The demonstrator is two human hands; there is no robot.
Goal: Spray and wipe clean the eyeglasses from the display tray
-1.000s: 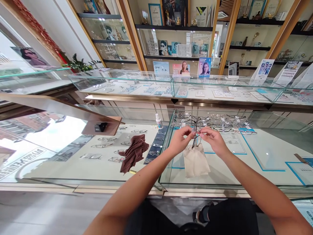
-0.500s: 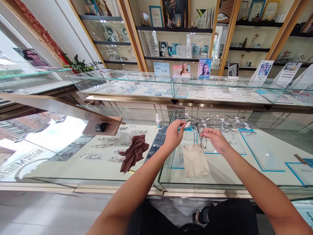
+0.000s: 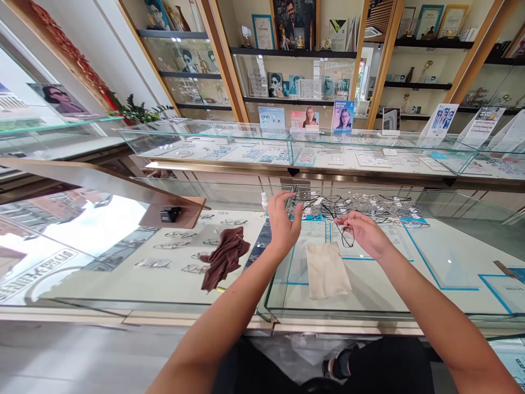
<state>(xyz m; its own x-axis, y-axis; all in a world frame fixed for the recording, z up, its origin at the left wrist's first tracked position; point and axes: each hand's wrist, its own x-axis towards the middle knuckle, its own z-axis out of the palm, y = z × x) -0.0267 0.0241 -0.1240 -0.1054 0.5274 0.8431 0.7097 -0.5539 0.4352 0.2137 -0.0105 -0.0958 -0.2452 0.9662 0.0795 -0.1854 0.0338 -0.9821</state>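
Note:
My right hand (image 3: 365, 232) pinches a pair of dark thin-framed glasses (image 3: 348, 237) above the glass counter. The lower lens hangs below my fingers, and part of the frame is hidden by the hand. My left hand (image 3: 285, 221) is open, fingers apart, a little to the left, with nothing in it. Just behind its fingers stands a white spray bottle (image 3: 264, 199), partly covered. Several pairs of glasses with white tags (image 3: 379, 202) lie in rows beyond my hands. Below the held glasses rests a beige cloth (image 3: 328, 272) on the counter.
A crumpled brown cloth (image 3: 227, 256) lies on the left counter section. Near it stands a wooden-framed mirror (image 3: 180, 212). A second glass display case (image 3: 229, 150) runs across behind, bearing upright advertising cards (image 3: 343, 116). Shelves line the back wall.
My left hand has moved left and slightly up from the glasses' white tag, and its fingers have opened. The glasses in my right hand have turned slightly.

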